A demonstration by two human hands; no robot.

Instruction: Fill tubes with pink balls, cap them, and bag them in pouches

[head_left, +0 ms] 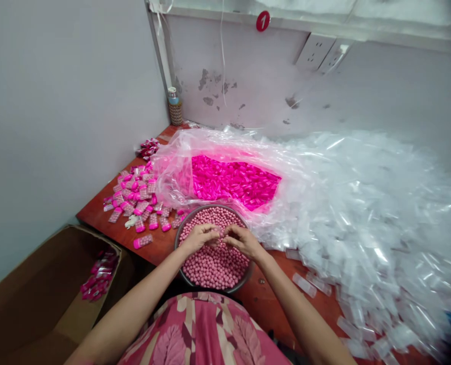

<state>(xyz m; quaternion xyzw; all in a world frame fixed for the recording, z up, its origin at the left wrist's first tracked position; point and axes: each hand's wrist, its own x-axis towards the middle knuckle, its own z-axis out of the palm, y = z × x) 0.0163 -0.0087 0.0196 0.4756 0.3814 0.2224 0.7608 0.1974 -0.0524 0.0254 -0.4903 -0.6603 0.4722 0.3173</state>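
Observation:
A dark round bowl [178, 238] full of small pink balls [216, 271] stands at the table's near edge. Above the balls, my left hand [200, 238] is closed with its fingertips pinched together. My right hand [244, 241] faces it, fingers curled, the tips almost meeting those of the left. Whatever lies between the fingertips is too small or hidden to make out. Just behind the bowl, an open plastic bag [172, 167] holds many bright pink caps [229, 180]. To the left lie small clear bottles filled with pink balls and closed with pink caps [143, 241].
Clear empty tubes [362, 203] are heaped across the right of the red table [160, 248]. A cardboard box [31, 284] with pink packets [100, 274] stands low on the left. A bottle [175, 107] is in the back corner, and wall sockets [315, 50] are above.

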